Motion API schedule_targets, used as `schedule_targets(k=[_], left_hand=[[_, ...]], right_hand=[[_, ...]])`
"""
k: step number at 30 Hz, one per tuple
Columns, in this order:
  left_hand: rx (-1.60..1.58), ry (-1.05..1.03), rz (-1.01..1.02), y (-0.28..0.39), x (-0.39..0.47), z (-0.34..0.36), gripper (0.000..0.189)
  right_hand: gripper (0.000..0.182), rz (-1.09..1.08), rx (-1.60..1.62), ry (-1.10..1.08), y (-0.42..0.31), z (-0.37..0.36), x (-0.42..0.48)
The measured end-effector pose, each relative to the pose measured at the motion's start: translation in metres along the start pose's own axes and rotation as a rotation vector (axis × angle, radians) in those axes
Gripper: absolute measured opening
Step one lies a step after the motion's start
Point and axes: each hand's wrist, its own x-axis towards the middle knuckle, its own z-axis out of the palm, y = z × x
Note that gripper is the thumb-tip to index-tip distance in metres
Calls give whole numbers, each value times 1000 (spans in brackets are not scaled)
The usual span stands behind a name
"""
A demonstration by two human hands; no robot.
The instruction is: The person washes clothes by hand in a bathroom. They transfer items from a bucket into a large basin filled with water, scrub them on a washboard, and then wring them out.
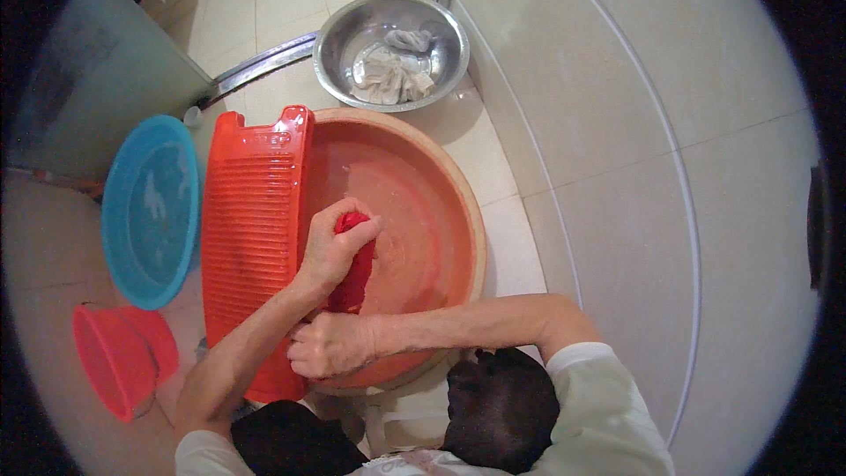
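A wet red cloth [355, 281] is stretched between my two fists. My left hand [334, 241] grips its upper end, with a fold of cloth showing between thumb and fingers. Closer to my body, my right hand [335, 346] is closed at the cloth's lower end, its fingers over the edge of an orange-red plastic washboard [254, 211]. The ridged board rests across the left side of a large orange basin [472, 211]. Shallow water appears to cover the basin's bottom. What lies inside my right fist is hidden.
A steel basin [324, 73] behind holds a whitish cloth [390, 82] and a grey cloth [408, 40]. To the left are a blue basin [112, 211] with water and a pink-red bucket [125, 357]. Tiled wall [621, 211] rises at right; a glass panel [112, 53] stands left.
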Motion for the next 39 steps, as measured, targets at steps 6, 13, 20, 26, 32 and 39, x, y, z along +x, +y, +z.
schedule_targets(k=[6, 13, 20, 26, 32, 39], left_hand=[[113, 34, 34, -32, 10, 5, 16], [-118, 144, -237, -53, 16, -16, 17], [826, 465, 500, -56, 53, -105, 37], [1446, 605, 83, -97, 45, -165, 70], [1491, 631, 83, -113, 51, -161, 75], [1446, 616, 75, -110, 47, -163, 75]], right_hand=[[17, 97, 228, -304, 31, 83, -40], [11, 427, 204, 204, 1, -51, -24], [14, 1294, 894, 1388, 86, -150, -75], [19, 1143, 535, 1526, 183, -215, -86], [25, 1051, 563, 1678, 268, -249, -83], [34, 940, 432, 1927, 327, -270, -71]])
